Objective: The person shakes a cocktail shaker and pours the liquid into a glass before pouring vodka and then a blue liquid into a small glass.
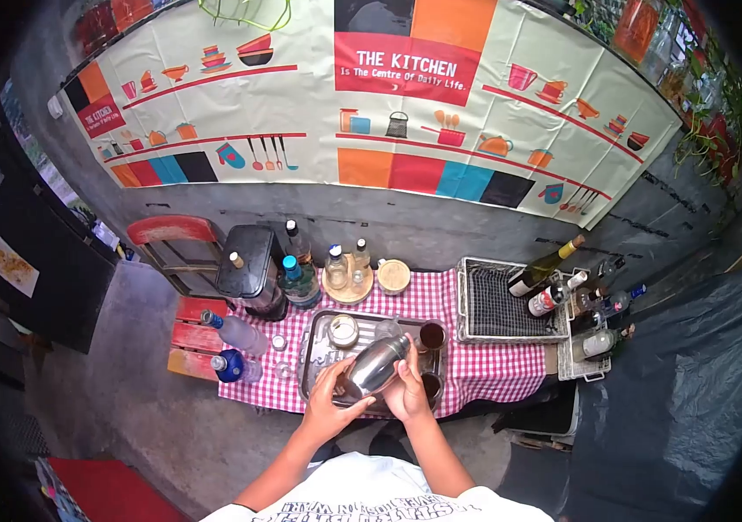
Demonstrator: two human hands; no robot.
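Both hands, left (329,402) and right (407,393), grip a tilted steel shaker (374,364) over the tray (310,348), lower centre of frame

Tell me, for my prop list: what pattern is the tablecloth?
Red-and-white checks on the tablecloth, head view.

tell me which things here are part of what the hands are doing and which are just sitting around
In hand:
- shiny steel cocktail shaker, tilted, gripped by left hand and right hand
- rectangular metal tray beneath it
- dark-filled glasses on the tray

Lying about:
- blue-capped clear bottle
- round wooden board with small bottles
- wire basket
- green wine bottle
- red-checked tablecloth
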